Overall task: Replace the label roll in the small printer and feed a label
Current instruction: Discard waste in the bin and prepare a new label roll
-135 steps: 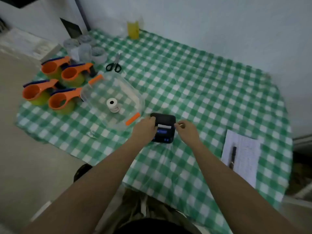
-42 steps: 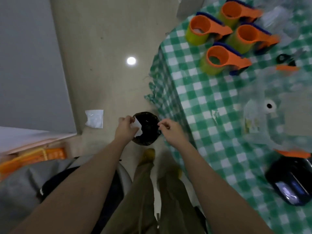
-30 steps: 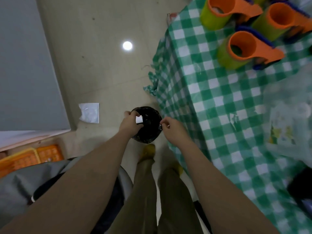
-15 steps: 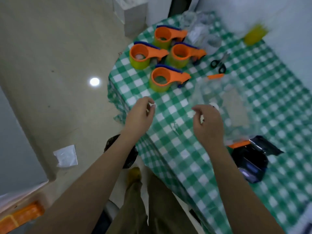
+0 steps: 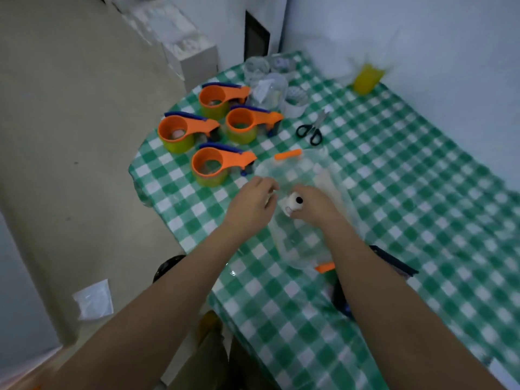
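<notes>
Right hand: the right hand [image 5: 312, 204] is over the clear plastic box [image 5: 304, 209], fingers curled around a small white label roll [image 5: 292, 204] with a dark core hole; it is pinching the roll.
Left hand: the left hand [image 5: 253, 204] is just beside the right one, at the box's left rim, fingers bent and close together; whether it pinches anything I cannot tell.
Label roll: in the right hand's grip, in or just above the box, near the left edge of the desk [image 5: 394, 192]; whether it is lifted I cannot tell.
Printer: the small black printer [image 5: 388, 263] sits toward the near edge, mostly hidden behind the right forearm; a dark flap stands up, so its cover looks open.
Around: four orange tape dispensers [image 5: 222, 164] toward the far left corner, scissors [image 5: 309, 130] beyond the box, a yellow cup [image 5: 365, 77] at the far edge.
Progress: judged from this, the printer is opened and the fresh roll is being picked up.
Left to do: seat the roll in the printer, close the cover, feed a label.
</notes>
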Demonstrator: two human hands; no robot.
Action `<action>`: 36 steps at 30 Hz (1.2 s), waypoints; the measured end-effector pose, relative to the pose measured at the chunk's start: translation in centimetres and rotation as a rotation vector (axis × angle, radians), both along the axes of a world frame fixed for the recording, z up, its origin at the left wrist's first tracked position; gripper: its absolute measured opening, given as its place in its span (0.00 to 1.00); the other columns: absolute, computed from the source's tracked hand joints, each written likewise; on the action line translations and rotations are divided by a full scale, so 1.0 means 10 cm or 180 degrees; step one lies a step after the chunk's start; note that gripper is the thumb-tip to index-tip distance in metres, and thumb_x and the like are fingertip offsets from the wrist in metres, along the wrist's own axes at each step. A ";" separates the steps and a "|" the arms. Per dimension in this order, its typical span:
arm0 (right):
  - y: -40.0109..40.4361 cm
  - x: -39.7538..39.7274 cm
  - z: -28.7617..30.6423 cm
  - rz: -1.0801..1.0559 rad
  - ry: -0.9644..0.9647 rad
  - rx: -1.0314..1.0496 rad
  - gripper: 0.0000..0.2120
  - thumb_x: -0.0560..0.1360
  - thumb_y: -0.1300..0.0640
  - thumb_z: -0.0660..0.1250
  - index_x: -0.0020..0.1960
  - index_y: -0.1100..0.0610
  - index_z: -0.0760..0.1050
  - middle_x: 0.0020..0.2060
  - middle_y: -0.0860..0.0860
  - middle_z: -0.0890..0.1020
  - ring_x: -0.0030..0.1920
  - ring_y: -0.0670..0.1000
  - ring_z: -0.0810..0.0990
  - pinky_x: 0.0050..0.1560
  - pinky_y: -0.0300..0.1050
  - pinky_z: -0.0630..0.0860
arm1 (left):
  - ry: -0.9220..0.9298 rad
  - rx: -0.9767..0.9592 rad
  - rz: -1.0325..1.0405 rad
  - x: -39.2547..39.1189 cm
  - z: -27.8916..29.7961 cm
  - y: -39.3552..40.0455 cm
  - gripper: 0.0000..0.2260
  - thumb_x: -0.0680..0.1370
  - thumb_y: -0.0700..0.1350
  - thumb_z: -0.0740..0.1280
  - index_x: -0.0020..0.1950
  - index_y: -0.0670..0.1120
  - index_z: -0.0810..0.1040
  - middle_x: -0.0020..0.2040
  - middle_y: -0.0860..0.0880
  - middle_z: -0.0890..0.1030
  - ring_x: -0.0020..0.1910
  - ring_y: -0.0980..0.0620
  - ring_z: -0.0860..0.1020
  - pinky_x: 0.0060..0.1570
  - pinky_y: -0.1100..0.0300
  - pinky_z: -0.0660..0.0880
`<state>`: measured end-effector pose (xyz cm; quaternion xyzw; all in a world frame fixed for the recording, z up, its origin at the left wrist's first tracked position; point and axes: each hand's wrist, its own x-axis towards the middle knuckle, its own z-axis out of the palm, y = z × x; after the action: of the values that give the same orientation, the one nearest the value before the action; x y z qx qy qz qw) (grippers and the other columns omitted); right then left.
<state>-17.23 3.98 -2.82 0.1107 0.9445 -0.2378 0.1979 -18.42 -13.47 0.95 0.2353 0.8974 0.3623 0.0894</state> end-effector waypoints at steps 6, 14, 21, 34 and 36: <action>-0.03 0.66 0.84 -0.1697 0.1006 -0.2404 0.12 0.69 0.51 0.73 0.49 0.52 0.76 0.46 0.53 0.82 0.45 0.51 0.81 0.45 0.46 0.78 | -0.1327 0.0905 0.0114 0.12 0.42 0.24 0.17 0.77 0.51 0.62 0.65 0.47 0.71 0.62 0.49 0.75 0.59 0.53 0.73 0.57 0.60 0.71; -0.18 1.31 1.14 -0.2401 0.1725 -0.2654 0.09 0.71 0.52 0.71 0.51 0.49 0.77 0.49 0.50 0.82 0.49 0.47 0.81 0.47 0.42 0.79 | -0.2342 0.1377 -0.0773 0.45 0.86 0.34 0.13 0.79 0.51 0.58 0.63 0.54 0.73 0.52 0.58 0.79 0.52 0.61 0.78 0.51 0.59 0.79; -0.23 1.62 1.25 -0.2064 0.2368 -0.1374 0.19 0.69 0.44 0.69 0.58 0.44 0.74 0.55 0.44 0.73 0.56 0.41 0.73 0.56 0.37 0.74 | -0.2384 0.1633 -0.0964 0.61 0.92 0.32 0.17 0.75 0.43 0.67 0.63 0.49 0.73 0.58 0.48 0.80 0.48 0.54 0.84 0.49 0.62 0.81; -0.23 1.86 1.47 -0.2057 0.3347 -0.0328 0.08 0.70 0.55 0.73 0.48 0.52 0.82 0.53 0.48 0.81 0.54 0.43 0.77 0.54 0.36 0.74 | -0.1518 0.1627 -0.0951 0.84 1.20 0.44 0.15 0.72 0.45 0.71 0.52 0.62 0.74 0.58 0.50 0.79 0.46 0.54 0.83 0.44 0.66 0.79; -0.18 1.88 1.52 -0.2037 0.3194 -0.0577 0.09 0.70 0.57 0.73 0.50 0.53 0.81 0.54 0.48 0.81 0.54 0.42 0.77 0.55 0.28 0.71 | -0.1526 0.1645 -0.0886 0.88 1.20 0.49 0.15 0.71 0.45 0.72 0.55 0.58 0.75 0.59 0.48 0.78 0.47 0.50 0.83 0.45 0.64 0.79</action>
<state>1.57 2.16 12.42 0.2464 0.8183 -0.3884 -0.3448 -9.60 -8.57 12.98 0.2784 0.6895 0.6059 0.2829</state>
